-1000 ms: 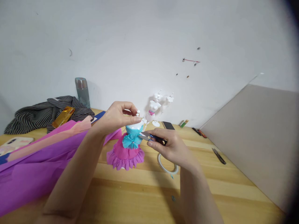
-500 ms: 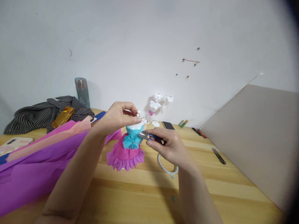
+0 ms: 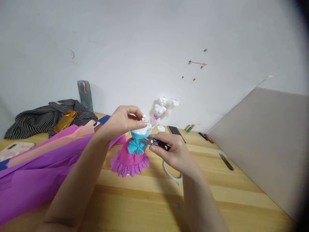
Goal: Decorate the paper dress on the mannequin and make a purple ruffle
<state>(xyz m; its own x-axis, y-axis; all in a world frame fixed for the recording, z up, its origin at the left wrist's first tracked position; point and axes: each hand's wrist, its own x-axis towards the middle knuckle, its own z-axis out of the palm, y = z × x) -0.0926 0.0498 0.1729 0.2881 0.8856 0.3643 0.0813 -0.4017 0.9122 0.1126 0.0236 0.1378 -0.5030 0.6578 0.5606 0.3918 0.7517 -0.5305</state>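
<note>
- Left hand is up top, thumb and fingertips pinched on the neck and shoulder of the small white dress-form figure, holding it upright.
- That dress-form figure stands on the pale wooden table, mid-table and just in front of the person. It wears a pink crepe-paper skirt with a purple ruffle hem and a teal paper bodice with a fanned teal bow.
- Right hand comes in from the side, fingers wrapped tight around the blue-handled metal thread snips.
- The snip tips sit right at the teal bodice, just above the bow; I can't tell whether the blades are parted or closed.
- Under the right wrist lies a white roll of tape, flat on the wood.
- Out left, big sheets of purple and pink tissue paper sprawl over the table edge.
- Behind, a second bare white dress form stands by the wall with a dark phone beside it.
- Far left, a grey steel flask rises behind a black-and-white striped cloth.
</note>
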